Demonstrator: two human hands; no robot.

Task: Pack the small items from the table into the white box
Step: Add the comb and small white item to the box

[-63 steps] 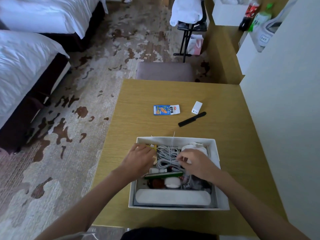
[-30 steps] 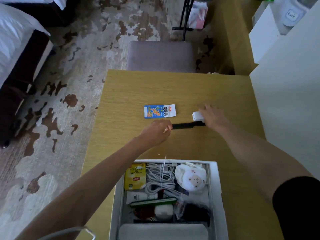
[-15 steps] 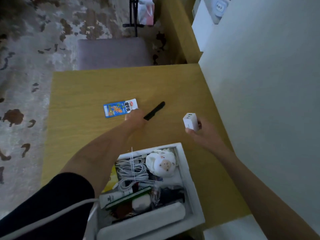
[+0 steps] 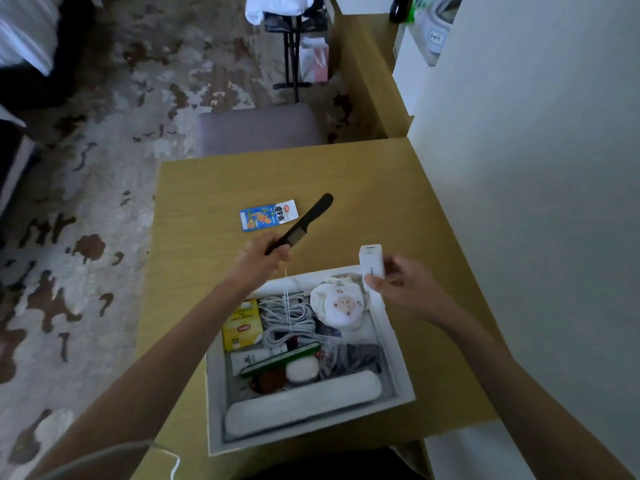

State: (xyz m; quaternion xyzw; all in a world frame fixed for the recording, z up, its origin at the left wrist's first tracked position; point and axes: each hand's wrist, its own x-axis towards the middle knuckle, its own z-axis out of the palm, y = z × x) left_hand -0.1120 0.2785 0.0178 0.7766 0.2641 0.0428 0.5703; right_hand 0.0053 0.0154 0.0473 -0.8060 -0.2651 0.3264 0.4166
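Left hand (image 4: pixel 265 256) clenched on the tooth end of the comb (image 4: pixel 304 221), handle sticking out toward 1 o'clock, lifted off the desk (image 4: pixel 398 188); held by the end probably so it can be swung down lengthwise into the box (image 4: pixel 398 368). Right hand (image 4: pixel 403 284) pinches the charger (image 4: pixel 371 263) between thumb and fingertips, upright, port face up, right over the box's 1 o'clock corner; that grip leaves the body free to drop straight into a gap.

Box sits at the desk's 6 o'clock edge, nearly full: tea bag (image 4: pixel 241 323) at 10 o'clock, coiled cable (image 4: pixel 289 317) at 12, round white pouch (image 4: pixel 339 304) at 1, long white case (image 4: pixel 304 400) flat along the 6 o'clock wall. Long things lie along the walls, small ones fill the middle, so space is tight. The comb likely fits only along a side or on top.

Packet (image 4: pixel 269 215) lies flat on the desk at 12 o'clock of the box, well apart, just beside the comb's handle; still to be packed. Judgement: two items in hand near placing, one left.
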